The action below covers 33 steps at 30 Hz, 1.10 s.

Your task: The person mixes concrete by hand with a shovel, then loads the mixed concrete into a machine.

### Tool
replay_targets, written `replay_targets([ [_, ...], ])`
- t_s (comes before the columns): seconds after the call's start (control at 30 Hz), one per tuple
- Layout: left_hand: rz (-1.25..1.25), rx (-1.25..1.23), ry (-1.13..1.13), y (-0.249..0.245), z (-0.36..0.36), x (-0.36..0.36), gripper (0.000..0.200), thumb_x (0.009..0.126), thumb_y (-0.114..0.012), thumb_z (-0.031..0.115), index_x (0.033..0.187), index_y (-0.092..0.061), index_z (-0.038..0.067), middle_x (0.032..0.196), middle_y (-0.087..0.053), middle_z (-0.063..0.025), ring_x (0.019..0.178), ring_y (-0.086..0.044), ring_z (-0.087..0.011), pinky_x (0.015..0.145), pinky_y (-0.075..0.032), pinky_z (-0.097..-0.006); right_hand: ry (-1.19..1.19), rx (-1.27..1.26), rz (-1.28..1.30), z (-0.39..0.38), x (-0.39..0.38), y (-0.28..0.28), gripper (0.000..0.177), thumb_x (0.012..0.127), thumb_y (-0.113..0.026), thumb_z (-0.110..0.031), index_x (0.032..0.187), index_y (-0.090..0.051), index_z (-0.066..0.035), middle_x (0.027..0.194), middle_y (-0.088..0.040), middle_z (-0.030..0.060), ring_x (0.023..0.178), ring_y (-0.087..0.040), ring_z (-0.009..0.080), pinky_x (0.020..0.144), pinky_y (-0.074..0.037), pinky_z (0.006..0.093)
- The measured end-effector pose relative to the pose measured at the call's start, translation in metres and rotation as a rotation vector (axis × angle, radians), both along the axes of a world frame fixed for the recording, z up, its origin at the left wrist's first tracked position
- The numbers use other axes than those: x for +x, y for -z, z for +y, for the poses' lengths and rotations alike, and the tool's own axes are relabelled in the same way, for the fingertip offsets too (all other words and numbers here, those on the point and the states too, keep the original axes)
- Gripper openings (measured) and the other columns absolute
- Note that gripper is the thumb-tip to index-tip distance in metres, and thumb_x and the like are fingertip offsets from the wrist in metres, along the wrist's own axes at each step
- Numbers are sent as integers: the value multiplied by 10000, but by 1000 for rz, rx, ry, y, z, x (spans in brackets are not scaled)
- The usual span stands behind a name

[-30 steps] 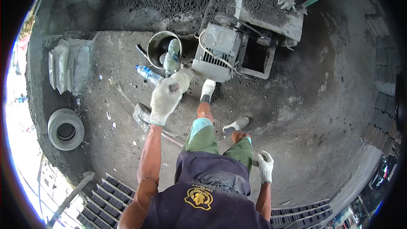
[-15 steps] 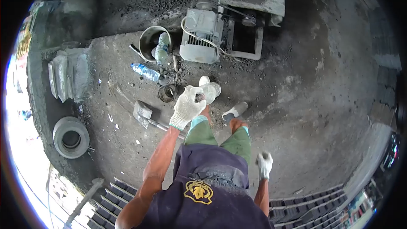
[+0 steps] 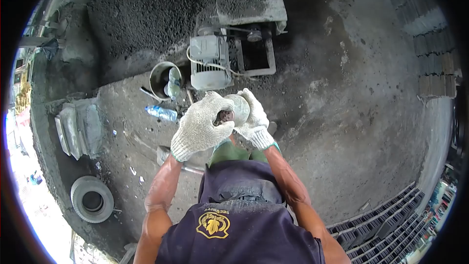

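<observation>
- The fingers (image 3: pixel 212 112) of the gloved left hand (image 3: pixel 198 127) are curled shut around the mouth end of a pale bottle (image 3: pixel 238 109). The fingers of the gloved right hand (image 3: pixel 255 120) wrap its body from the other side. Both hands grip it.
- The pale bottle is held in the air at the centre of the frame, above the person's knees, tilted so its dark mouth faces the camera.
- It looks like thin, cloudy plastic, so it is probably light and would give under a hard squeeze. The knitted gloves should bite well on the dusty wall.
- The firmest hold is likely round the body with one hand and at the stiffer neck with the other, much as it is held here.
- I cannot tell what is inside it, or how full it is. Only a dark spot shows at the mouth.
- A round bucket (image 3: pixel 157 85) stands on the floor (image 3: pixel 342 132) at upper left of centre, just beside an electric motor (image 3: pixel 209 61). A greenish bottle (image 3: pixel 173 82) stands upright in it.
- A clear bottle (image 3: pixel 161 113) lies on its side on the floor just below the bucket. Its contents cannot be made out.
</observation>
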<state>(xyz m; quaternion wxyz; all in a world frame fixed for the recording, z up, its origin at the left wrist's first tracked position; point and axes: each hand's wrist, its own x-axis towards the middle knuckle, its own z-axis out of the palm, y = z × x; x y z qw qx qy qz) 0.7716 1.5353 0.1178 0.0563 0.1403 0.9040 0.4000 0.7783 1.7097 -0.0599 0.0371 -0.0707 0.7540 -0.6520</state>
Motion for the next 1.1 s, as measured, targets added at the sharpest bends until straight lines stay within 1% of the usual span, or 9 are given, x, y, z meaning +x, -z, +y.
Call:
replay_targets([
  [0.2, -109, 322, -61, -35, 1, -42, 319, 890, -750, 128, 1191, -698, 39, 1068, -692, -85, 947, -666, -192, 827, -540, -333, 130, 367, -195, 11, -16, -62, 1003, 595, -984, -349, 1435, -507, -78, 1259, -692, 142, 1150, -691, 298, 1001, -555, 403],
  [0.33, -186, 442, -104, -34, 4, -72, 263, 968, -706, 91, 1212, -696, -7, 1102, -686, -54, 956, -626, -96, 837, -520, -259, 287, 312, -393, 65, -31, -102, 1012, 627, -975, -391, 1456, -484, -83, 1277, -697, 152, 1154, -699, 299, 993, -561, 422],
  [0.47, -358, 388, 23, 8, 54, -94, 242, 930, -737, 104, 1147, -706, 2, 1086, -684, -50, 944, -646, -118, 857, -530, -285, 440, 325, -289, 131, -36, -130, 1023, 628, -972, -426, 1459, -478, -93, 1269, -700, 168, 1154, -700, 326, 991, -563, 435],
  [0.57, -590, 382, 195, 39, 134, -93, 507, 862, -828, 175, 1299, -626, 17, 1195, -673, -99, 1094, -652, -145, 951, -533, -315, 502, 315, -235, 196, -45, -130, 1005, 627, -974, -432, 1441, -492, -96, 1266, -699, 164, 1147, -701, 330, 987, -565, 435],
  [0.63, -396, 288, 386, 55, 196, -90, 752, 804, -890, 232, 1428, -522, 28, 1302, -636, -154, 1199, -640, -223, 1028, -515, -363, 563, 333, -192, 232, -50, -137, 953, 632, -967, -457, 1397, -518, -108, 1242, -707, 149, 1128, -707, 322, 973, -569, 434],
  [0.77, -364, 334, 237, 62, 306, -82, 1061, 688, -977, 297, 1520, -385, 11, 1373, -593, -212, 1320, -576, -307, 1096, -473, -411, 578, 391, -192, 303, -62, -168, 923, 636, -962, -471, 1372, -534, -114, 1232, -714, 131, 1112, -715, 307, 958, -574, 429],
  [0.83, -309, 579, 267, 86, 350, -81, 1103, 666, -988, 247, 1530, -344, 12, 1386, -590, -191, 1316, -576, -288, 1089, -478, -409, 570, 336, -236, 335, -66, -178, 924, 632, -965, -472, 1364, -538, -106, 1217, -718, 136, 1100, -720, 307, 950, -577, 429],
  [1.03, -282, 304, 396, 79, 416, -137, 839, 695, -956, 197, 1379, -501, 29, 1313, -627, -143, 1200, -616, -239, 1051, -495, -401, 533, 370, -390, 402, -107, -212, 925, 632, -979, -354, 1383, -534, -51, 1274, -702, 166, 1163, -699, 299, 997, -559, 421],
  [1.1, -514, 471, 399, 54, 440, -159, 910, 673, -973, 259, 1411, -497, 20, 1353, -624, -159, 1267, -592, -252, 1090, -477, -415, 525, 386, -390, 427, -124, -208, 942, 618, -983, -348, 1388, -528, -51, 1275, -701, 169, 1163, -699, 303, 998, -559, 423],
])
